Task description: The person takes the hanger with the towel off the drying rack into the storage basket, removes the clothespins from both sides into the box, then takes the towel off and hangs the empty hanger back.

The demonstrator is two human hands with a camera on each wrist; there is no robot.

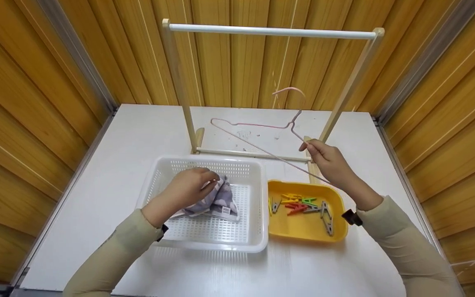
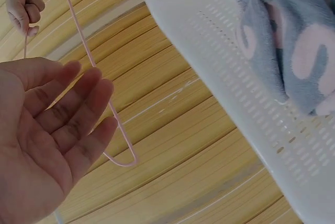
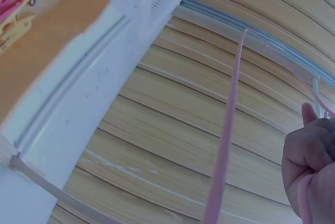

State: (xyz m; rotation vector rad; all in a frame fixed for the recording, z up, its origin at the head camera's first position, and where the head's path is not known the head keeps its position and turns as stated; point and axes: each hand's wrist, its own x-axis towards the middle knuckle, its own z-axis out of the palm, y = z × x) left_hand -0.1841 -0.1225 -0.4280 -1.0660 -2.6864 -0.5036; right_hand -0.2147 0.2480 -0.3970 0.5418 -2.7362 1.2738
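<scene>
My right hand (image 1: 326, 161) grips a pink clothes hanger (image 1: 258, 145) by one shoulder, holding it up over the table with its hook toward the rack. In the right wrist view the curled fingers (image 3: 314, 150) wrap the pink wire. Above the white basket (image 1: 258, 231) hovers my left hand (image 1: 188, 187), its fingers loosely bent. The left wrist view shows that palm (image 2: 47, 140) facing up with nothing in it. Below it in the basket lies a folded grey cloth (image 1: 225, 202) with pink patches and a small white tag; the hand partly hides it in the head view.
A yellow tray (image 1: 299, 231) with several coloured clothespins (image 1: 297, 206) stands right of the basket. Behind both rises a wooden rack with a white top bar (image 1: 270, 31) and a low crossbar (image 1: 254, 154). Wood-patterned walls (image 1: 245, 62) enclose the white table (image 1: 138, 136).
</scene>
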